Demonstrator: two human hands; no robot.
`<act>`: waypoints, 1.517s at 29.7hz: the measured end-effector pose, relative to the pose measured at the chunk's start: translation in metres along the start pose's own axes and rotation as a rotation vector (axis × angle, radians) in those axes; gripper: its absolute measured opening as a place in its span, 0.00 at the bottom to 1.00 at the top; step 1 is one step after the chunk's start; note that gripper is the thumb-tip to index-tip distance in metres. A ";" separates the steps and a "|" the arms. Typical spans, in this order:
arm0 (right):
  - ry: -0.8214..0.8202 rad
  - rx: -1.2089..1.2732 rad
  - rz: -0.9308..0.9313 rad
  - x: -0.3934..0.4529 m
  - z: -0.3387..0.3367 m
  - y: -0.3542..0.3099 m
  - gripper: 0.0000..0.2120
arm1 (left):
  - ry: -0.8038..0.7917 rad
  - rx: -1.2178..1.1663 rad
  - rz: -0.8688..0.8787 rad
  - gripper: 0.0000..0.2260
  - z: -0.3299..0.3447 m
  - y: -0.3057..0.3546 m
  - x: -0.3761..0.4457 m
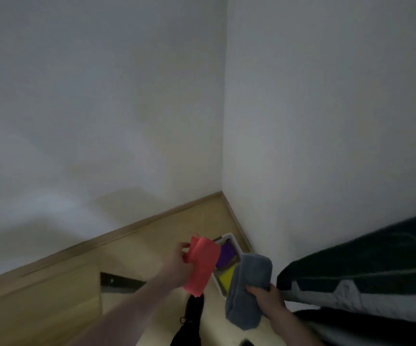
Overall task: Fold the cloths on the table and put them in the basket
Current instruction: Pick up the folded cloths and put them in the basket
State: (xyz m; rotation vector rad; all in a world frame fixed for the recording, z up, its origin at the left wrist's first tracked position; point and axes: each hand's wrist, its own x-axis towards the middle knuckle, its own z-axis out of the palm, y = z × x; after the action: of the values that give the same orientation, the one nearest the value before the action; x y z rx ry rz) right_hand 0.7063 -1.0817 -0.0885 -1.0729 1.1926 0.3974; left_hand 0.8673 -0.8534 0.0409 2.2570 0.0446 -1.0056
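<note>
Left hand (177, 264) pinches the red cloth (203, 264), right hand (268, 299) grips the folded grey towel (248, 290), both above the white basket (235, 245).

Red cloth (203, 264), grey cloth (248, 288)

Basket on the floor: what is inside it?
The basket holds a purple cloth and a yellow cloth; the red cloth and grey cloth hide the rest.

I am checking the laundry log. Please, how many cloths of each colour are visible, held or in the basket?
Red cloth, left hand: 1
Grey cloth, right hand: 1
Purple cloth, in the white basket: 1
Yellow cloth, in the basket: 1
Total: 4
</note>
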 end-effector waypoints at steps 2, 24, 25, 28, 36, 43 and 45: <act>0.043 0.041 0.074 0.002 0.009 -0.013 0.39 | -0.045 0.055 -0.011 0.25 -0.001 0.003 0.041; 0.276 0.195 0.344 0.392 0.043 0.112 0.19 | -0.364 0.423 0.036 0.38 0.243 -0.113 0.471; 0.282 0.206 0.318 0.403 0.045 0.114 0.19 | -0.359 0.446 0.046 0.38 0.250 -0.115 0.480; 0.291 0.209 0.326 0.435 0.053 0.127 0.22 | -0.337 0.509 0.037 0.32 0.269 -0.129 0.505; 0.345 0.137 0.377 0.507 0.081 0.166 0.28 | -0.311 0.499 0.019 0.23 0.308 -0.187 0.575; 0.491 -0.082 0.269 0.510 0.097 0.175 0.31 | -0.220 0.686 0.230 0.35 0.317 -0.217 0.581; 0.524 -0.225 0.199 0.494 0.108 0.170 0.41 | -0.182 0.773 0.346 0.38 0.315 -0.219 0.567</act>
State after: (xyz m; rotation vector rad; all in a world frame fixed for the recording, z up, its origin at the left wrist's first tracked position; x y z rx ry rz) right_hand 0.8233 -1.0418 -0.6078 -1.3027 1.7610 0.4242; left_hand 0.9997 -0.9913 -0.6164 2.6791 -0.9244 -1.1517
